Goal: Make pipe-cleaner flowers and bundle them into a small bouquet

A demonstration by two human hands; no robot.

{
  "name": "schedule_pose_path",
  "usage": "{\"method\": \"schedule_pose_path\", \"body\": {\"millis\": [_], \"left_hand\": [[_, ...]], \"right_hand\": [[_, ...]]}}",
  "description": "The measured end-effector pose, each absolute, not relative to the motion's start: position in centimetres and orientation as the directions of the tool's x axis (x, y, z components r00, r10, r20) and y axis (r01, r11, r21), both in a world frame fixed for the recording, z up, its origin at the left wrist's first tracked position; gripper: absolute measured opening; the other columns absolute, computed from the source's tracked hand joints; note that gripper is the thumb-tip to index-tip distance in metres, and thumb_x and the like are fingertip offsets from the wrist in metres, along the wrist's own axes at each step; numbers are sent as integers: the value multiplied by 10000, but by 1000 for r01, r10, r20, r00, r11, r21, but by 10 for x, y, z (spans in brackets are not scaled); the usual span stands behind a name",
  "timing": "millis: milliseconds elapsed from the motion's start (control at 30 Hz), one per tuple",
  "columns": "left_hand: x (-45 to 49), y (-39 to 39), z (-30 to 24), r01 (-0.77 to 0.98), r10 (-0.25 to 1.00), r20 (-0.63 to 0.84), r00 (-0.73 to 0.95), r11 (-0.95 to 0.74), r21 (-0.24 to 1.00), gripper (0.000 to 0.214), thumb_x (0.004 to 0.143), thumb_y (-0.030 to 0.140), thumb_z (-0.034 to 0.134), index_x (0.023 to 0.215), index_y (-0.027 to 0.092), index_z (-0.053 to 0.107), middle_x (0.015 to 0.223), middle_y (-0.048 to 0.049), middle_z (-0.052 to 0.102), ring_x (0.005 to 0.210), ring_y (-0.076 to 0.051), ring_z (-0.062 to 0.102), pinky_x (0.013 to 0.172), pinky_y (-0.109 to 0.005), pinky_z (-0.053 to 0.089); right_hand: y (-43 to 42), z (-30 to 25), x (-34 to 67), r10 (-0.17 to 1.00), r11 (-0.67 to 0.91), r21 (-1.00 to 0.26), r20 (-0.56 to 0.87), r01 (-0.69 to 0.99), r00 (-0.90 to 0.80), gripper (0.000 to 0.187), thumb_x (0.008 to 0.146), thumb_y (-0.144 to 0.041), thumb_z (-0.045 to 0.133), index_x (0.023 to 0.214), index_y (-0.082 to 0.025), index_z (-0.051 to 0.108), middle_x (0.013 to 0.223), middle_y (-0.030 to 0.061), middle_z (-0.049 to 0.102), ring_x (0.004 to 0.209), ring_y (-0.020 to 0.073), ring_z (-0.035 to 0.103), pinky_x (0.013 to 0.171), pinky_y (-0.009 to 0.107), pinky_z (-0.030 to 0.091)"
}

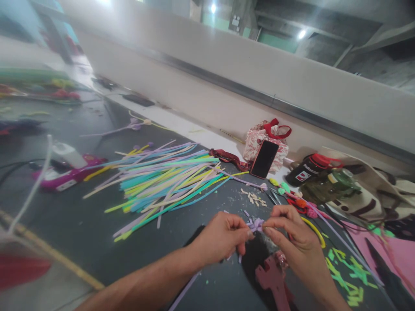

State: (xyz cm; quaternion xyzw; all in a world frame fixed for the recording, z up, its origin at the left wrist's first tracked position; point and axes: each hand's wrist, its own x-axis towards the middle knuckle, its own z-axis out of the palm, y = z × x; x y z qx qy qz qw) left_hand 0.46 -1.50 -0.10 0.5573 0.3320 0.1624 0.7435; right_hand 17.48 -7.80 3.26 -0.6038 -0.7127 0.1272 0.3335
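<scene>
My left hand [223, 235] and my right hand [293, 239] are close together above the dark table. Between their pinched fingertips is a small lilac bunch of pipe cleaner [256, 224], looped like a little flower. Both hands grip it, one from each side. A pink tool shaped like a glue gun [274, 278] lies just below them on a dark pad, partly covered by my right hand. Short cream pipe-cleaner pieces [254, 198] are scattered just beyond my fingers. A long lilac stem [186, 293] runs beneath my left forearm.
Long pastel pipe cleaners [168, 177] spread across the table at left, beside a purple power strip [69, 172]. A phone [264, 160] leans on a patterned bag [249, 144]. Bottles [306, 170] stand at right, near green cut pieces [348, 274] and a black-handled tool [389, 276].
</scene>
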Motion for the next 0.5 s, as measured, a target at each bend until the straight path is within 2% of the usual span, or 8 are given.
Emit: {"method": "schedule_pose_path", "body": {"millis": [200,500], "left_hand": [[3,-16,1,102,586,-327,741,383,918,238,728,354,526,727,133,613,381,77,467,274,-20,269,319,-157,180],[2,-14,4,107,574,-330,750,387,916,211,723,320,531,703,133,628,342,81,438,255,-18,265,313,-150,181]], "right_hand": [[-76,30,176,954,235,-609,293,758,-60,129,811,-236,503,755,-222,618,835,30,465,817,178,485,683,298,390],[-73,28,173,950,258,-628,304,734,-74,127,814,-220,501,745,-221,607,837,22,460,817,171,480,690,290,380]]}}
